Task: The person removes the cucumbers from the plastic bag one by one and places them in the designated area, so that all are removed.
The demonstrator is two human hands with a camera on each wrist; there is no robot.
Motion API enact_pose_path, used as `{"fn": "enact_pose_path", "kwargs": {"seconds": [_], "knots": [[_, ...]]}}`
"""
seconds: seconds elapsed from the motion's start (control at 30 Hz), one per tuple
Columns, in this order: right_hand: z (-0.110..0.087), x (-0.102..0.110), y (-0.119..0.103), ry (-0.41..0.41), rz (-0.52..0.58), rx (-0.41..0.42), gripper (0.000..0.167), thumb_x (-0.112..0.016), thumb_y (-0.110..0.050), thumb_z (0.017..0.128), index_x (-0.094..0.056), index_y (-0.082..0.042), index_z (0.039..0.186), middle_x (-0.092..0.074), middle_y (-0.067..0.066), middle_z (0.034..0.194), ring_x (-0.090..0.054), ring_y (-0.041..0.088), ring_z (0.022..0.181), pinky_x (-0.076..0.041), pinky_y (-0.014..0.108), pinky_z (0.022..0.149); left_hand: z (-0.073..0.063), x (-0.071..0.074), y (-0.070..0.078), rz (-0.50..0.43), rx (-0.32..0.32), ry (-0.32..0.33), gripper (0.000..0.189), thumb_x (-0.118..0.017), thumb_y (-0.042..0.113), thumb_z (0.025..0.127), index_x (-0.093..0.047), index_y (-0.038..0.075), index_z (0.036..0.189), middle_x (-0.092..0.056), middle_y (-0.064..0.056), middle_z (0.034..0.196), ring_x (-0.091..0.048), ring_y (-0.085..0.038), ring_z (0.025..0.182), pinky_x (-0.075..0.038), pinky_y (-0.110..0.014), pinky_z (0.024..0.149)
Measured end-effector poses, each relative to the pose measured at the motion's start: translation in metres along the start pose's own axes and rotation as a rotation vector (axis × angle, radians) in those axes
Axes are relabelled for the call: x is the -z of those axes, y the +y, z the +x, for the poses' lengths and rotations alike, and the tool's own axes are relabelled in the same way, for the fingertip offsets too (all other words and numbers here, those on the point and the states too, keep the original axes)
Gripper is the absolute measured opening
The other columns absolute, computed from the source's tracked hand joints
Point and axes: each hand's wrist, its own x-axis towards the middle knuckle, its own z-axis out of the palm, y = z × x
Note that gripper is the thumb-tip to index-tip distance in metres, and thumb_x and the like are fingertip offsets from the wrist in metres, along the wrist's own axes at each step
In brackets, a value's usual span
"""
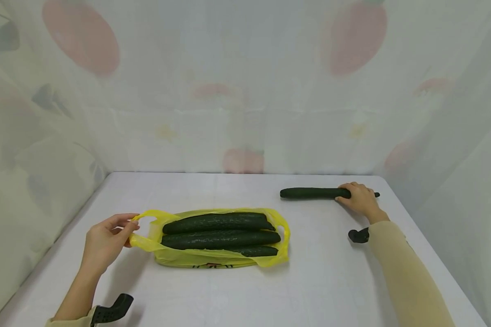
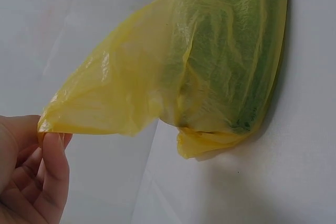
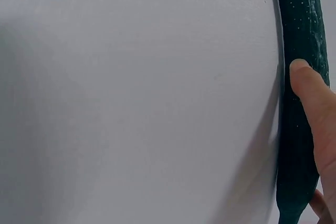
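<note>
At the left end of a yellow plastic bag [image 1: 176, 260], my left hand [image 1: 106, 243] pinches one handle between thumb and fingers, drawing it out to the side. Inside the bag's mouth lie three dark green cucumbers [image 1: 221, 239], side by side and lengthwise. In the left wrist view the bag [image 2: 121, 82] stretches thin from the pinch, and green shows through it. Toward the back right of the table, my right hand [image 1: 360, 198] grips a single cucumber [image 1: 308, 193] near its right end. The right wrist view has the thumb [image 3: 310, 85] lying along this cucumber [image 3: 302, 30].
A white table [image 1: 311, 281] carries everything. Behind it hangs a pale curtain [image 1: 278, 113] with faded fruit prints, and more cloth closes in both sides. A black wrist mount [image 1: 112, 309] sits at the left cuff, another mount [image 1: 358, 235] by the right sleeve.
</note>
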Motion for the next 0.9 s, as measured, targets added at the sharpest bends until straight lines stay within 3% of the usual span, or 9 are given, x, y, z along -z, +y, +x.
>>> {"fn": "enact_pose_path", "kwargs": {"seconds": [0.27,0.57,0.8,0.9], "knots": [[-0.001,0.001,-0.003,0.005,-0.027,-0.028,0.045,-0.065,-0.033,0.085,-0.056,-0.007,0.120,-0.052,0.024,0.122,-0.044,0.046,0.113,-0.029,0.068,0.091,0.001,0.001,0.001,0.003,-0.006,-0.014,0.026,-0.058,0.021,0.091,-0.064,0.008,0.112,-0.068,-0.014,0.088,-0.062,-0.005,0.059,-0.054,-0.021,0.050],[-0.003,-0.001,-0.009,0.029,0.018,-0.047,0.049,-0.064,-0.032,0.086,-0.054,-0.003,0.125,-0.049,0.027,0.125,-0.040,0.050,0.116,-0.025,0.070,0.092,0.001,0.002,0.001,0.022,-0.012,-0.007,0.026,-0.057,0.021,0.091,-0.064,0.008,0.112,-0.068,-0.012,0.087,-0.062,-0.005,0.059,-0.054,-0.022,0.049],[-0.003,-0.002,-0.015,0.009,0.018,-0.065,0.052,-0.061,-0.036,0.087,-0.052,-0.004,0.127,-0.047,0.027,0.127,-0.037,0.050,0.118,-0.022,0.070,0.094,0.002,0.004,0.001,0.023,-0.018,-0.001,0.025,-0.058,0.022,0.091,-0.065,0.008,0.111,-0.067,0.003,0.078,-0.062,-0.005,0.057,-0.053,-0.021,0.049],[-0.003,-0.001,-0.018,0.003,0.012,-0.072,0.053,-0.060,-0.037,0.087,-0.051,-0.004,0.127,-0.047,0.028,0.127,-0.037,0.050,0.118,-0.022,0.070,0.095,0.002,0.003,0.001,0.026,-0.016,0.000,0.025,-0.058,0.022,0.091,-0.065,0.009,0.111,-0.067,0.001,0.079,-0.062,-0.005,0.057,-0.053,-0.021,0.049]]}}
